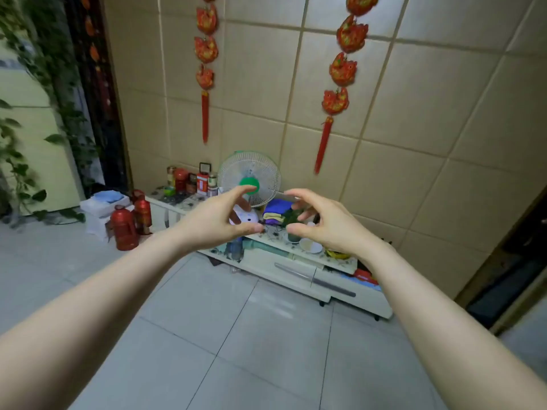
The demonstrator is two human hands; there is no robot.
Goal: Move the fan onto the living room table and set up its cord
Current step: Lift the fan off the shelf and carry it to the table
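A small white fan [250,176] with a round wire cage and a green hub stands upright on a low white cabinet [299,273] against the tiled wall. Its white base [244,218] shows partly behind my left hand. Both arms are stretched out toward it. My left hand [216,220] is in front of the fan's lower left, fingers curved and apart, holding nothing. My right hand [322,223] is to the fan's lower right, also curved and empty. Neither hand touches the fan. No cord is visible.
Jars and red tins [189,180] crowd the cabinet left of the fan; folded purple and yellow cloths [276,211] and a white dish [310,245] lie to its right. Red bottles [125,229] and white boxes [103,202] stand on the tiled floor at left. Red ornaments [340,81] hang above.
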